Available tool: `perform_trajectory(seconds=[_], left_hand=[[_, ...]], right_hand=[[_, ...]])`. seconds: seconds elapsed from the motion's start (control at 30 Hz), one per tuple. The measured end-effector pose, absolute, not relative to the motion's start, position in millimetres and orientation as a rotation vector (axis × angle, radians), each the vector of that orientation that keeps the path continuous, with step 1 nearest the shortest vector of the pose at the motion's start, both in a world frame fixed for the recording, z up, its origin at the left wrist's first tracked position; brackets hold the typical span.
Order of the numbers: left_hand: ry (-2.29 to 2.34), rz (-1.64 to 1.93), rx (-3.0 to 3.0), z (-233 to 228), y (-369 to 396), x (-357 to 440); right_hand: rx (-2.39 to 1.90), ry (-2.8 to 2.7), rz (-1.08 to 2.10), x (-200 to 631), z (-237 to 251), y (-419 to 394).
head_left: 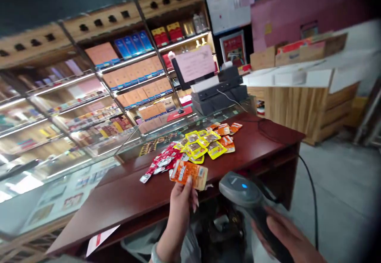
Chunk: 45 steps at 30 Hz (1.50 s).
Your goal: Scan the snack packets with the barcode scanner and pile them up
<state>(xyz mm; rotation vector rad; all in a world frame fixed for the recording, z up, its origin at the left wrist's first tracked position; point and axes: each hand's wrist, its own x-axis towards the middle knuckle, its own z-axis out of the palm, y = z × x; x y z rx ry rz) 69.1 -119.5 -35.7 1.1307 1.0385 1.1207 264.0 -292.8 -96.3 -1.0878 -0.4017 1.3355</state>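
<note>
My left hand [183,197] pinches an orange snack packet [190,173] between thumb and fingers, above the near edge of the dark red desk [127,193]. Wrapped around the handle of a grey barcode scanner [242,189] is my right hand [285,231]. A blue light glows on top of the scanner, and its head points toward the packet without touching it. Behind the held packet lie red-and-white packets [165,159], a heap of yellow packets [202,144] with clear windows, and several orange packets [226,136].
A glass display counter [53,199] runs along the left, with lit shelves [139,72] of boxes behind it. Beyond the desk stand a black till printer [220,88] and a monitor with a pink sheet [196,64]. A black cable [312,191] hangs off the desk's right end.
</note>
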Motion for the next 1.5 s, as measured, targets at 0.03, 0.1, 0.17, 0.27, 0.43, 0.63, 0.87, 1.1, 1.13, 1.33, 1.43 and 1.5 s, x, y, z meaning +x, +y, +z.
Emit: perform_trajectory(seconds=[0.03,0.1,0.17,0.27,0.43,0.63,0.87,1.1,1.13,1.33,1.43,1.5], left_hand=[[1.014,1.195,1.077,-30.9,-113.9,56.3],[0.949,1.298,1.008,-25.1,-107.2,33.8],[0.896,1.363,0.964,-23.1,-103.5,14.5],[0.872,1.405,0.921,-23.4,-97.7,-10.1],[0.875,1.415,0.912,-25.4,-90.4,-37.4],[0.850,1.398,0.901,-25.4,-99.2,-54.9],[0.852,1.149,0.976,-39.0,-85.4,0.0],[0.748,0.819,1.085,-42.5,-36.0,170.3],[0.757,0.806,1.086,-41.5,-28.6,189.8],[0.810,0.746,1.059,-39.5,19.3,260.1],[0.831,0.707,1.029,-40.1,36.4,269.3],[0.841,0.722,1.013,-42.4,39.7,260.4]], right_hand=[[-1.080,-0.466,1.362,247.7,-77.1,-283.1],[-1.026,-0.676,1.365,217.9,-48.1,-267.5],[-0.978,-0.849,1.366,193.7,-32.6,-255.2],[-0.967,-0.970,1.385,167.1,-25.5,-239.5],[-1.034,-0.947,1.410,139.8,-20.7,-224.4],[-0.995,-0.968,1.412,126.2,-15.8,-225.5],[-0.939,-0.723,1.340,147.5,-20.5,-231.3],[-1.027,-0.574,1.053,242.2,-37.0,-204.2],[-1.029,-0.573,1.030,255.0,-38.8,-196.7],[-1.054,-0.567,0.915,311.4,-41.6,-139.0],[-1.074,-0.586,0.897,331.8,-35.8,-116.9],[-1.088,-0.608,0.913,340.7,-32.3,-108.6]])
